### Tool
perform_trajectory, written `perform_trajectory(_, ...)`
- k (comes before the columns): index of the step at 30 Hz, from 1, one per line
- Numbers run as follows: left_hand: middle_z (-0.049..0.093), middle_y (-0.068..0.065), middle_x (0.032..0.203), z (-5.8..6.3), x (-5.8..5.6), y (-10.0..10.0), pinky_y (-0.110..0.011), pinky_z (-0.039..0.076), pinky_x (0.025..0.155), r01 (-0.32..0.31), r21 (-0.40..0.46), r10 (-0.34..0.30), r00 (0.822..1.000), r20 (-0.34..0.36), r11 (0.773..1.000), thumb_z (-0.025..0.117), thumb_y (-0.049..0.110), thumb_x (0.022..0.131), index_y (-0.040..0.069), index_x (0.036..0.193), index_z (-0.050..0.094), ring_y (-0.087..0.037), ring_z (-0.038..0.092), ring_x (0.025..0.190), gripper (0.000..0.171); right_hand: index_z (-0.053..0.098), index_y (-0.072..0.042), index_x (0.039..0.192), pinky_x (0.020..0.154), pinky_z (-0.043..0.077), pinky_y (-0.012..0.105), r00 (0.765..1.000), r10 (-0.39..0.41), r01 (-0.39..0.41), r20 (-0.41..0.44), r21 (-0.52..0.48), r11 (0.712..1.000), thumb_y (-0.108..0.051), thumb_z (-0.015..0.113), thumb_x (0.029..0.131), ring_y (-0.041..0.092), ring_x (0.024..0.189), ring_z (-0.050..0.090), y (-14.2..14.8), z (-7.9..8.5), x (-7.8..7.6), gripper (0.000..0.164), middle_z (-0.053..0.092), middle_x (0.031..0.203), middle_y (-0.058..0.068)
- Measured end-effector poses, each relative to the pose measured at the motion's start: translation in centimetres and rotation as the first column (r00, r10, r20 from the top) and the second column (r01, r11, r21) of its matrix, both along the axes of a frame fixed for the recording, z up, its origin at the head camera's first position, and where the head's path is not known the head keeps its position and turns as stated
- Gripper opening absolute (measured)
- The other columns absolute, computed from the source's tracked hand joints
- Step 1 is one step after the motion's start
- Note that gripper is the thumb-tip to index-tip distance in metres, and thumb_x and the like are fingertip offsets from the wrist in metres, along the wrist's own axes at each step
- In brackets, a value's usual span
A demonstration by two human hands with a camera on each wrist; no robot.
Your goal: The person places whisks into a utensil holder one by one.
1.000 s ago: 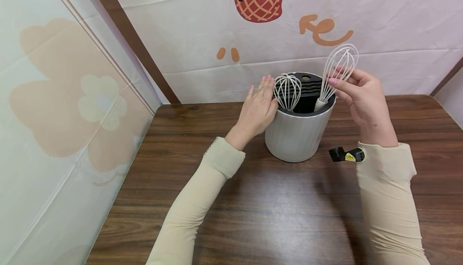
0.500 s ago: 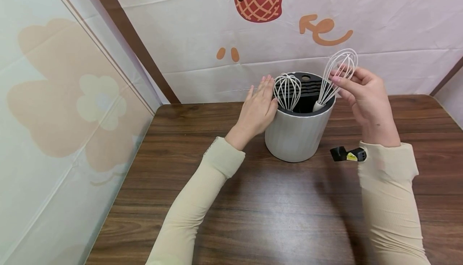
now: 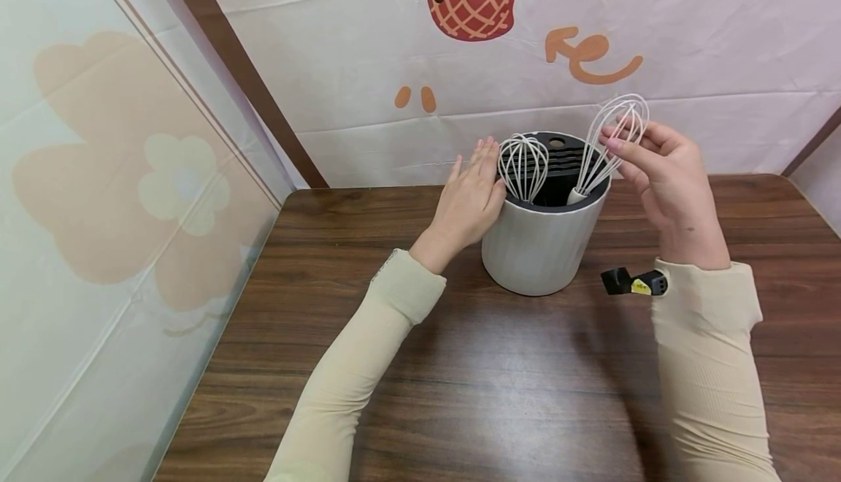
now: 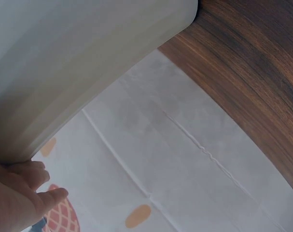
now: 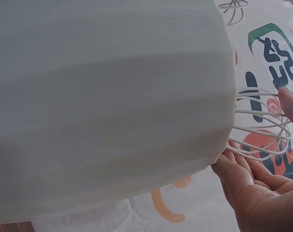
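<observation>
A ribbed light-grey utensil holder (image 3: 535, 255) with a black slotted insert (image 3: 561, 142) stands upright on the table. My left hand (image 3: 465, 197) rests with extended fingers against its left side, near the rim. One white whisk (image 3: 523, 168) is in the holder's left part, wire loops up. At the right, a larger white whisk (image 3: 577, 194) leans rightward, its handle mostly hidden inside the holder. The thumb and fingers of my right hand (image 3: 673, 182) hold this one by its wire loops. In the right wrist view, its wires (image 5: 262, 125) stick out past the rim between thumb and fingers.
The holder stands near the back edge of a dark wooden table (image 3: 519, 387). Behind it hangs a white printed cloth (image 3: 355, 51), and a pale flower-printed panel (image 3: 118, 248) borders the left side. A small black camera (image 3: 634, 282) sits at my right cuff.
The larger whisk has sunk lower into the holder and tilted a little more to the right. My right hand has shifted slightly rightward with it; my left hand has stayed put.
</observation>
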State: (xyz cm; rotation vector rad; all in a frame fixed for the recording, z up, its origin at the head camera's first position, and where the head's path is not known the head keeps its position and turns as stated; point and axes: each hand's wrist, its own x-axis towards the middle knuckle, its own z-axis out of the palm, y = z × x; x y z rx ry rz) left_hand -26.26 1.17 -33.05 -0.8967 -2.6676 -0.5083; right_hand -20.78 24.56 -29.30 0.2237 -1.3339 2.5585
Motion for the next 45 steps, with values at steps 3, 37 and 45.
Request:
perform_trajectory(3,0.023,-0.01,0.154,-0.01,0.02,-0.01,-0.037,0.003,0.115,-0.001,0.001,0.001,1.0,-0.001,1.0,0.03,0.023,0.099,-0.001,0.148,0.024,-0.015,0.012,0.143,0.055,0.064,0.009,0.099,0.078,0.053,0.027,1.0,0.004,-0.004,-0.004,-0.012,1.0,0.017,0.063,0.079,0.023,0.089,0.068,0.0,0.0,-0.01,0.022,0.068,0.095,0.019)
perform_trajectory(37,0.022,-0.01,0.154,-0.01,-0.09,0.05,-0.037,0.003,0.115,-0.001,-0.003,0.001,1.0,-0.001,1.0,0.03,0.024,0.099,-0.001,0.148,0.023,-0.015,0.012,0.143,0.056,0.064,0.012,0.106,0.074,0.054,0.027,0.998,0.053,-0.055,-0.038,-0.058,0.997,0.018,0.063,0.078,0.021,0.085,0.064,-0.03,-0.15,0.2,0.028,0.064,0.091,0.017)
perform_trajectory(45,0.022,-0.01,0.154,-0.02,-0.08,0.04,-0.038,0.003,0.115,0.0,-0.001,0.0,1.0,0.0,1.0,0.03,0.024,0.099,-0.001,0.148,0.024,-0.015,0.012,0.143,0.055,0.066,0.009,0.105,0.073,0.054,0.025,0.997,0.065,-0.066,-0.034,-0.037,0.997,0.018,0.062,0.079,0.019,0.085,0.064,-0.12,-0.29,0.25,0.027,0.065,0.091,0.016)
